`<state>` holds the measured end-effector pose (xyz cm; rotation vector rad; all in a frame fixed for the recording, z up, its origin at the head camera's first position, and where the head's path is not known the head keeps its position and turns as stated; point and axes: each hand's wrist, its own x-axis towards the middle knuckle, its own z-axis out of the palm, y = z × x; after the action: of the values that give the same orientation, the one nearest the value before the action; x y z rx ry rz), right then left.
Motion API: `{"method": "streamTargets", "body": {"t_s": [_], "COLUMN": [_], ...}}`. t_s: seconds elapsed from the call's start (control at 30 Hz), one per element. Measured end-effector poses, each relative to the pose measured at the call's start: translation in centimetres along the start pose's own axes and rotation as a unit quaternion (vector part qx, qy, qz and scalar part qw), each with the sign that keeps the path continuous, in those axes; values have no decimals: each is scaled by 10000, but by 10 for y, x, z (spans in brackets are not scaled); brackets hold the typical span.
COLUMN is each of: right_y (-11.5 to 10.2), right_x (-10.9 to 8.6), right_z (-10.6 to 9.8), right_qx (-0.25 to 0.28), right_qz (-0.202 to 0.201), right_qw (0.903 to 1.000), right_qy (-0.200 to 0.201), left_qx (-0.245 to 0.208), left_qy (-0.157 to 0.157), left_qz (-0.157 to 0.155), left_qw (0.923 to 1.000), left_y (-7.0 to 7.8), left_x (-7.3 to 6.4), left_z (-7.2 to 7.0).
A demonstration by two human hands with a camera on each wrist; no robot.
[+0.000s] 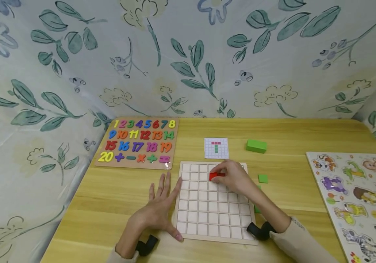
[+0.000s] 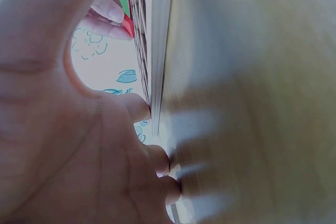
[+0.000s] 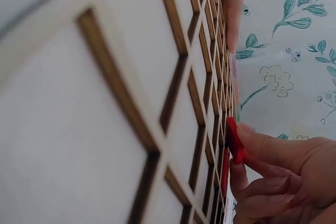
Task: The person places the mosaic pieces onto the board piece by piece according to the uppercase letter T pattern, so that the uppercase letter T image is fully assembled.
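My right hand point(image 1: 235, 177) pinches a small red square tile point(image 3: 234, 140) between thumb and fingers, tilted over the upper middle of a wooden grid board point(image 1: 218, 239). A second red tile point(image 3: 225, 174) lies in the grid beside it, partly hidden under the hand. My left hand point(image 1: 156, 212) is spread along the board's left side, with the index finger at the edge and the thumb near the bottom-left corner. Behind the board lies a pattern card point(image 1: 222, 155) showing a T with a red bar and a green stem.
To the right of the grid board are a green block point(image 1: 256, 146), a loose green tile point(image 1: 263, 178) and more green point(image 1: 257, 209) partly behind my right forearm. A number puzzle board point(image 1: 142, 166) lies at back left, an animal puzzle board point(image 1: 316, 166) at far right. Floral cloth point(image 1: 188, 98) hangs behind.
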<state>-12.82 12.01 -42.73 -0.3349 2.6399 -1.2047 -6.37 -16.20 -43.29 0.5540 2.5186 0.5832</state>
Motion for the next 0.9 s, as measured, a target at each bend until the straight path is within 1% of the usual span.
{"method": "streamTargets", "body": {"t_s": [0.3,0.6,0.73,0.9], "right_y": [4,7,9,10], "right_x": [3,3,4,5], "right_z": [4,8,8,9], "right_qx": [78,141,192,220], "right_qz": [-129,-155,-209,-124], "right_qw": [9998,9995,9993,9995], "right_qy": [104,239,230,195], "left_qx": [41,41,45,75], "left_qy": [-11,-11,-15,-20], "left_qz": [-20,-7,-9,-25], "left_qw": [10000,10000,10000,10000], "left_y": [-1,-1,-1,-1], "left_x": [1,1,1,1], "left_z": [0,1,1,0]}}
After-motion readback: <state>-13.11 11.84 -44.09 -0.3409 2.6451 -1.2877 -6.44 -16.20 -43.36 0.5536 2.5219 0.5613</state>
